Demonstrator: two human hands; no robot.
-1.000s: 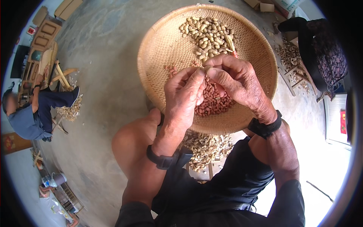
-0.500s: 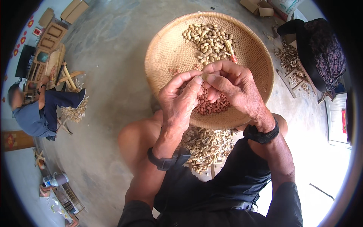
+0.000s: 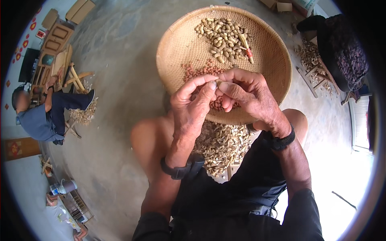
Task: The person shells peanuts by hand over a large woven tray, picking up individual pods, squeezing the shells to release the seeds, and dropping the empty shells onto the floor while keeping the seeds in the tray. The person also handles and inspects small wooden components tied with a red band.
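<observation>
Over the near half of a round woven basket (image 3: 177,44), my left hand (image 3: 189,110) and my right hand (image 3: 257,98) meet fingertip to fingertip. Both are closed in a pinch on one small peanut (image 3: 218,82), mostly covered by thumbs and fingers. Red-skinned peanut kernels (image 3: 199,71) lie in the basket beyond and beneath my hands, which partly hide them. Farther back sits a heap of unshelled peanuts (image 3: 225,38). At its right rests a pale stick-like bundle (image 3: 246,48) with a red binding.
Empty peanut shells (image 3: 225,146) are piled below the basket, between my legs. At the left a seated person (image 3: 38,116) has another shell heap (image 3: 84,110) by their feet. A dark padded chair (image 3: 341,52) stands at the right, near more shells (image 3: 309,58).
The basket now appears slightly higher in the view, and more kernels show beyond my fingers. My hands still pinch together in nearly the same spot.
</observation>
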